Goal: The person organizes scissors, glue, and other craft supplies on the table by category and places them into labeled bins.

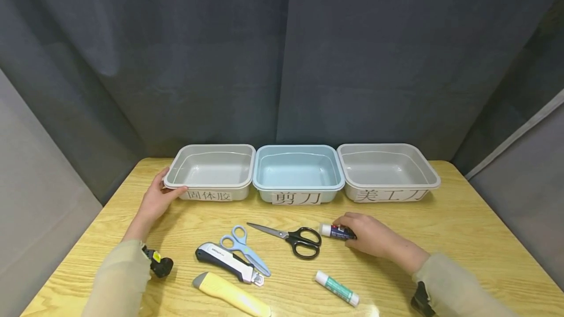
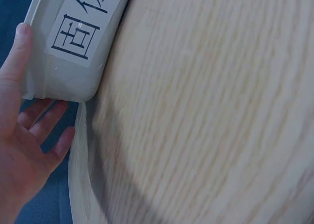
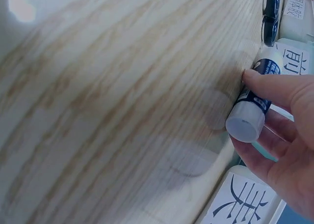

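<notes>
My right hand (image 1: 370,235) pinches a dark blue glue stick with a white cap (image 1: 326,230) between thumb and fingers, low over the table. In the right wrist view, the glue stick (image 3: 246,120) shows its round white end. My left hand (image 1: 156,198) rests at the left corner of a grey bin (image 1: 242,193), thumb along the front rim and fingers at its end wall. Its fingers look loosely extended in the left wrist view, around the bin's corner (image 2: 73,81). A green and white glue stick (image 1: 337,288) lies nearer me than the right hand.
A blue bin (image 1: 264,194) and another grey bin (image 1: 348,192) continue the row, all with Chinese labels. Black-handled scissors (image 1: 304,242), light blue scissors (image 1: 242,246), a white and black utility knife (image 1: 224,260) and a yellow utility knife (image 1: 231,295) lie on the wooden table (image 1: 462,243).
</notes>
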{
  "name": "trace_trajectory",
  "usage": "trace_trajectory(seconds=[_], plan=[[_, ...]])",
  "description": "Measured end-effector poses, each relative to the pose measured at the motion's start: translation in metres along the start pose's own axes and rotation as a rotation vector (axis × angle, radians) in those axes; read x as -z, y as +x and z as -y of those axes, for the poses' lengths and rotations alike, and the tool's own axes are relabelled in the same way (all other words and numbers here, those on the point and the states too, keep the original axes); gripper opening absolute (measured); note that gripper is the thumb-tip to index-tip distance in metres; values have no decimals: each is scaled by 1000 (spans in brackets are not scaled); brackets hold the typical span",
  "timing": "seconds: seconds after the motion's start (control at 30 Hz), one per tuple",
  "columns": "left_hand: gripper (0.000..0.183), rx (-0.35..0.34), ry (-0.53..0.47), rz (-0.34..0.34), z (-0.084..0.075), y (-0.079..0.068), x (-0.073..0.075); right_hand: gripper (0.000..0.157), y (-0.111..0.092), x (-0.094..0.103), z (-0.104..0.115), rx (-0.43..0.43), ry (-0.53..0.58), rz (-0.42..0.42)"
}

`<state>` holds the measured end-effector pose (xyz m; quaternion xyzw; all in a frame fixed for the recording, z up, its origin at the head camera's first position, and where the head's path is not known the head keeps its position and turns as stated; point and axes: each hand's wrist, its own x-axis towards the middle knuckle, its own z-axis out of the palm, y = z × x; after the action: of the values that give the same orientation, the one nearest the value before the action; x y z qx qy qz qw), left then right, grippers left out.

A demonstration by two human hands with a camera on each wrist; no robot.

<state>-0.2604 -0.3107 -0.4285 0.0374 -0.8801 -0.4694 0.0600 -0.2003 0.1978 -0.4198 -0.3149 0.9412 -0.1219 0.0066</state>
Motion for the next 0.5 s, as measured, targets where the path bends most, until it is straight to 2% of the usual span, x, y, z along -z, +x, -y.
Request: trace_trajectory(seconds=[0.3,0.5], plan=[[96,-2,5,4,-1,1,-1,39,1,4,0,13,12,8],[96,1,-8,1,-1,0,0,39,5,5,-1,50,11,-16]])
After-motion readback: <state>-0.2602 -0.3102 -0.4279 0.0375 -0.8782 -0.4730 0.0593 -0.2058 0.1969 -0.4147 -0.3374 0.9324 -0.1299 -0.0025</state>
